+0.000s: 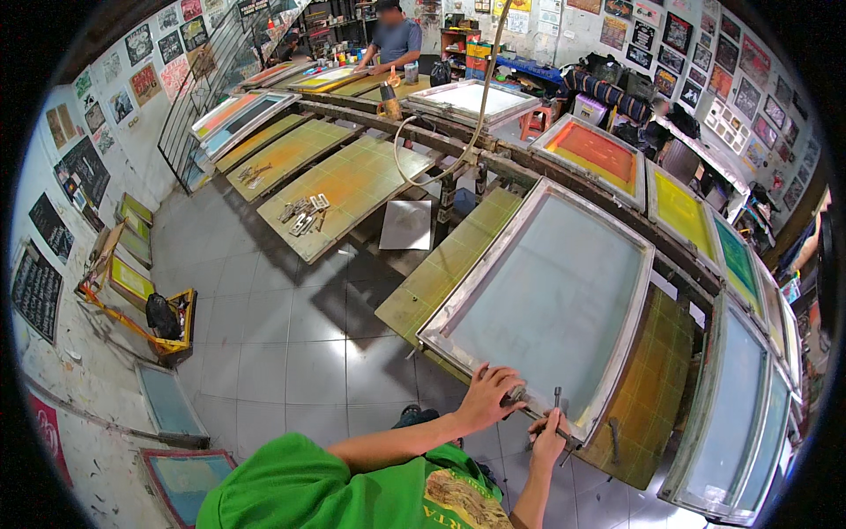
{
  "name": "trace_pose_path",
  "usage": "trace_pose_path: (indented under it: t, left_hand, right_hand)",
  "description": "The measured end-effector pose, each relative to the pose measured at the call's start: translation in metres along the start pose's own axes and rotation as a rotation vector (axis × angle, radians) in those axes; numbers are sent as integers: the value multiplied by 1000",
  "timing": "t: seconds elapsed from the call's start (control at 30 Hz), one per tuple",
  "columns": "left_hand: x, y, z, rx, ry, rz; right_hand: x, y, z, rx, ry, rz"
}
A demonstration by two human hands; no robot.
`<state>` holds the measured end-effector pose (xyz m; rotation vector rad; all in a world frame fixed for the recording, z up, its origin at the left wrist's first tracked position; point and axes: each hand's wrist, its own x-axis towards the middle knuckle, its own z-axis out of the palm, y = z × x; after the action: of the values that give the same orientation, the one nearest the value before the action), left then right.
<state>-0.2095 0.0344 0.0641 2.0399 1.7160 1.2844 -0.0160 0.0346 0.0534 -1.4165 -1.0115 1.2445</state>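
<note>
A large screen-printing frame [564, 282] with grey-blue mesh lies tilted in front of me. At its near edge, my left hand [487, 397] is closed around a dark metal clamp piece [514, 396]. To its right, my right hand [546, 438] grips a slim metal socket wrench [558, 397], its head pointing up beside the frame's rim. A metal bar [573, 440] runs along that edge by my right fingers. On the brownish board [648, 388] to the right lies a separate wrench [614, 439].
Several wooden pallets stretch out around the press, one holding loose metal hardware [304, 212]. Coloured screens [586, 154] stand to the right. A yellow-edged crate [185, 322] sits on the tiled floor [264, 353]. A person [394, 40] works at the far side.
</note>
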Motion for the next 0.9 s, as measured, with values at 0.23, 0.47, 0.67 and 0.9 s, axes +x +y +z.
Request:
trace_pose_path:
  t: [0.23,0.47,0.67,0.9]
  left_hand:
    - [-15,-7,-7,44,-49,145]
    - [-7,-10,-3,55,-101,54]
    - [-5,-9,9,125,-112,25]
    - [-15,-12,1,17,-82,115]
  right_hand:
    - [4,12,-5,5,-4,-29]
    - [5,18,-3,5,12,-46]
    - [-2,7,1,2,10,-68]
    - [1,13,-1,-39,25,-110]
